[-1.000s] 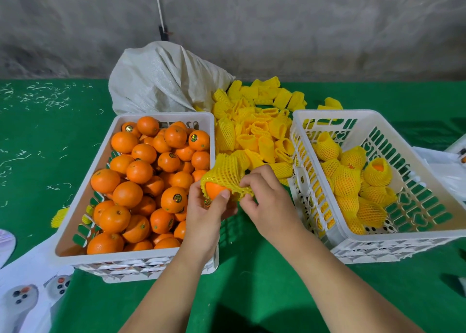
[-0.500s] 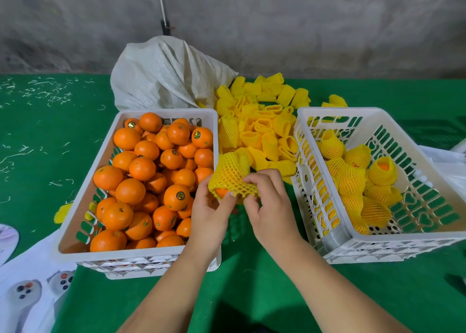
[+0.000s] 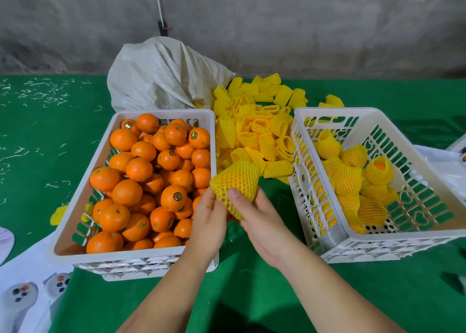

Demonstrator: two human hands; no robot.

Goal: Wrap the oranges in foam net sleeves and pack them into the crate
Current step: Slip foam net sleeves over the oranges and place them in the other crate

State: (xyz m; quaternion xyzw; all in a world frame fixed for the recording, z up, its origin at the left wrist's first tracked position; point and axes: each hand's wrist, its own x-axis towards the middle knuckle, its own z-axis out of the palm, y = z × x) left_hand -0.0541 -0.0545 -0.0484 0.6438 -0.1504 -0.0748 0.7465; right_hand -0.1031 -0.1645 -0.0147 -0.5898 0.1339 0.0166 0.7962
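we see the orange in its yellow foam net sleeve (image 3: 235,181), fully covered, held between the two white crates above the green desk (image 3: 252,295), a grey wall behind. our left hand (image 3: 209,221) holds its lower left side; our right hand (image 3: 262,219) cups it from below, thumb pressed on the net, fingers curled around it.

I count two white crates (image 3: 325,112), one white sack (image 3: 161,75), and one netted orange (image 3: 237,179) in my two hands (image 3: 210,221). Roughly ten wrapped oranges (image 3: 348,179) sit packed; bare oranges (image 3: 138,168) and loose sleeves (image 3: 259,128) are too many to count.
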